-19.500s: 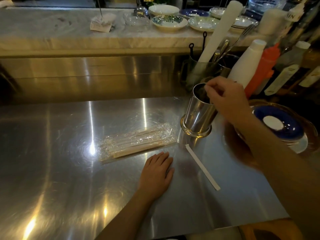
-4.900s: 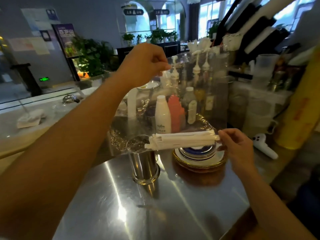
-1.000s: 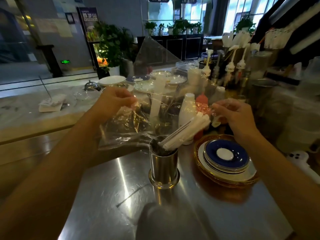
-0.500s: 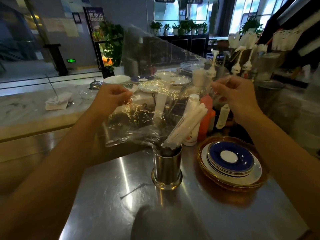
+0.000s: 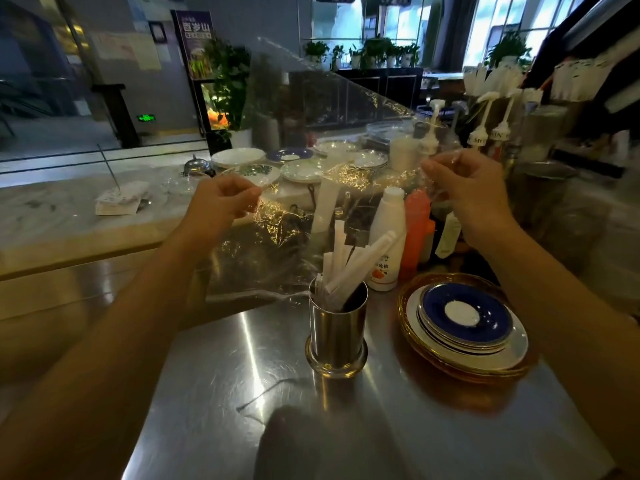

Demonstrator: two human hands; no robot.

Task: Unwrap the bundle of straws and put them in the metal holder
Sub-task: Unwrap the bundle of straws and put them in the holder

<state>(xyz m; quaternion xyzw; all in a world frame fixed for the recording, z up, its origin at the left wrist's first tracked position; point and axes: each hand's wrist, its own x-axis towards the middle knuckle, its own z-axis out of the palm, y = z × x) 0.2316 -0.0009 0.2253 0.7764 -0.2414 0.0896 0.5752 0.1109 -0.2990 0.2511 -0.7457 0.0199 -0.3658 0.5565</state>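
The metal holder [image 5: 337, 336] stands upright on the steel counter, with several white paper-wrapped straws [image 5: 360, 259] leaning out of its mouth. A sheet of clear plastic wrap [image 5: 277, 244] is stretched in the air above and behind the holder. My left hand [image 5: 221, 202] pinches its left edge and my right hand [image 5: 467, 188] pinches its right edge. Both hands are raised well above the counter, on either side of the holder.
A stack of blue and white saucers on a gold-rimmed plate [image 5: 464, 323] sits just right of the holder. A white bottle [image 5: 386, 244], an orange bottle [image 5: 417, 233] and syrup pumps stand behind. Plates [image 5: 239, 157] line the marble ledge beyond.
The straws have dropped deeper into the holder and fanned out. My hands have spread the plastic wrap wider and flatter above them.
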